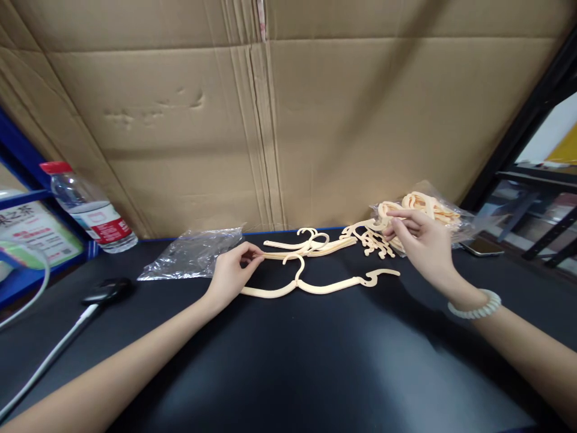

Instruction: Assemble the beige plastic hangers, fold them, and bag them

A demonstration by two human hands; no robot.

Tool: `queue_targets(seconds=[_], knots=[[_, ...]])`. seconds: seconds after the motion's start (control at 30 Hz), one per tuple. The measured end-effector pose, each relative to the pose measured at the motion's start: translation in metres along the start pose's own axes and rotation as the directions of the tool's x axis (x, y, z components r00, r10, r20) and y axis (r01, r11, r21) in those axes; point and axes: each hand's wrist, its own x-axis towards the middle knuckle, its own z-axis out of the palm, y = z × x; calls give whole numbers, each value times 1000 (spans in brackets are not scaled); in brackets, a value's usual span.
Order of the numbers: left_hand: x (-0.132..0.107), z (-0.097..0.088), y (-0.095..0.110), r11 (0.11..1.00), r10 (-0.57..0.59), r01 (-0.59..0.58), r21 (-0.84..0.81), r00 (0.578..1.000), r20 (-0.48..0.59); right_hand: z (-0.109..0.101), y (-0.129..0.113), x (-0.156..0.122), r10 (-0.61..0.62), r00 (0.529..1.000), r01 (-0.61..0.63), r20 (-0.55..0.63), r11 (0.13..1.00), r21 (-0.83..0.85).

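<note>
My left hand [232, 272] is closed in a pinch at the left end of a small stack of cream plastic hangers [336, 245]. In front of the stack lies another cream hanger [327, 287] with its hook pointing up; its left end passes under my left hand. At that hanger's right end rests a loose curved arm piece [373, 277]. Raised over the far right, my right hand [426, 248] pinches a similar cream arm piece [360, 226], partly hidden by the fingers. Below it lies a pile of small cream pieces [376, 243].
A clear plastic bag of cream parts [428, 204] sits behind my right hand, near a phone [482, 246]. To the left are an emptied-looking clear bag [189, 255], a water bottle [97, 213] and a black device [108, 290] on a white cable. Cardboard [315, 132] walls the back.
</note>
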Motion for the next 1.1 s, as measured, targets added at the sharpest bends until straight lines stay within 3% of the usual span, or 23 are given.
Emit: queue_targets(seconds=[0.17, 0.37, 0.6, 0.77, 1.0, 1.1], knots=[[0, 2, 0, 972, -127, 110, -206, 990, -70, 3, -5, -1, 159, 986, -166, 46, 958, 233], [-1, 3, 4, 880, -254, 194, -434, 964, -84, 8, 0, -4, 378, 911, -409, 164, 784, 467], [-5, 5, 8, 826, -290, 201, -526, 953, -92, 10, 14, -6, 430, 817, -577, 385, 592, 562], [-5, 5, 9, 830, -259, 175, -530, 962, -88, 10, 18, -5, 397, 807, -587, 438, 625, 515], [-5, 6, 9, 845, -231, 161, -510, 970, -76, 13, 7, -9, 449, 744, -665, 495, 566, 486], [-4, 6, 10, 848, -231, 164, -505, 970, -73, 15, 11, -8, 429, 771, -632, 470, 607, 482]])
